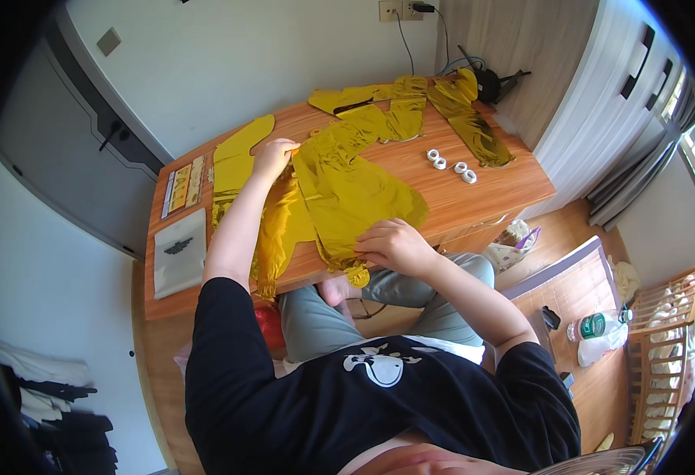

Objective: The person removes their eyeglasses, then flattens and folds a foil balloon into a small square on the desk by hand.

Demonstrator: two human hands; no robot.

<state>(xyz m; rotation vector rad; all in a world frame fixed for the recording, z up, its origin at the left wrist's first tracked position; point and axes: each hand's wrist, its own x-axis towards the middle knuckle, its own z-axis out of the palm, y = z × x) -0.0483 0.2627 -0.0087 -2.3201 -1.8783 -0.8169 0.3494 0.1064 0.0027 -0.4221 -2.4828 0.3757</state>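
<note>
A large gold foil balloon [347, 190], flat and uninflated, lies crumpled across the middle of a wooden table [506, 190], its lower edge hanging over the near side. The left hand [274, 155] pinches the balloon's far upper edge, fingers closed on the foil. The right hand [393, 244] presses down on the near lower edge, fingers curled over it; whether it grips or only rests there cannot be told.

More flat gold balloons [442, 107] lie at the back of the table, near the wall. Four small white tape rolls [452, 165] sit just right of the held balloon. A white card [179, 252] lies at the left end.

The foil looks thin and slippery. Pulled hard between the two hands, it could tear or crease at the pinched edge. The overhanging part could drag the sheet off the table, and a sweep of foil could knock the tape rolls away.
</note>
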